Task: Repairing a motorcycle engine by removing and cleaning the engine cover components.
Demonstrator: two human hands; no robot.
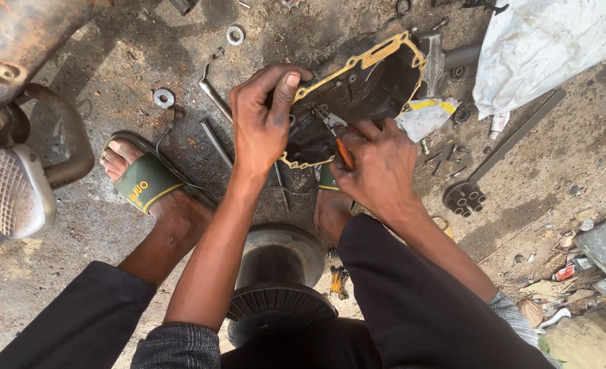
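Observation:
A dark metal engine cover point(375, 85) with a yellowish gasket along its rim rests tilted on the dirt ground in the centre of the head view. My left hand point(263, 123) grips the cover's near left edge, thumb hooked over the rim. My right hand point(378, 167) holds small pliers point(336, 133) with orange handles, their metal jaws poking inside the cover. Both forearms reach forward from between my knees.
My feet in green slide sandals point(146, 181) stand on oily ground. Wrenches point(211, 85), washers point(163, 98) and bolts lie scattered around. A black round drum point(279, 273) sits between my legs, a multi-socket tool point(465, 195) to the right, white sack point(549, 41) top right, motorcycle footrest point(12, 191) left.

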